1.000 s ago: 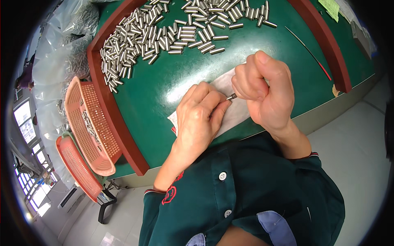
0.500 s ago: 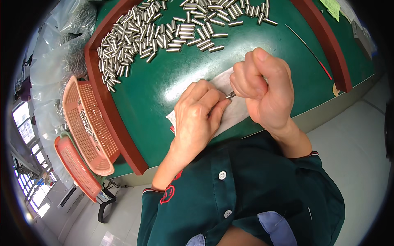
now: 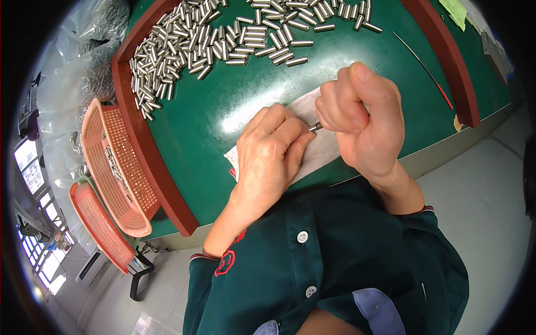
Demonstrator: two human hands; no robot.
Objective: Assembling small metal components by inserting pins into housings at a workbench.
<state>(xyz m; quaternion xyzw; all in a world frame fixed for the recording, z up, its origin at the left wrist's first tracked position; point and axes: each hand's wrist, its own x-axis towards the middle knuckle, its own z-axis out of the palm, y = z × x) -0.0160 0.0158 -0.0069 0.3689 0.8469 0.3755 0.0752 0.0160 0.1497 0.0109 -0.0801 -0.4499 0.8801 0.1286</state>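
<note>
Over the middle of the green tabletop, my left hand [image 3: 271,146] is closed in a pinch on a small shiny metal cylinder [image 3: 315,127]. Only a short length of it shows between my two hands, with a darker part towards the right. My right hand [image 3: 363,120] is a fist at the cylinder's other end, thumb up; what lies inside its fingers is hidden. A whitish cloth [image 3: 319,152] lies under both hands. Beyond them, many similar metal cylinders [image 3: 254,39] lie in a loose heap across the far side.
Dark red raised borders edge the table [image 3: 190,184] on the left [image 3: 146,151] and right [image 3: 451,64]. A thin rod with a red end [image 3: 427,72] lies at the right. Pink plastic baskets [image 3: 139,162] stand outside the left border, one containing metal pieces, beside filled clear bags [image 3: 67,84].
The view has shifted slightly. Both hands keep nearly the same pose, and a little more of the metal cylinder shows between them.
</note>
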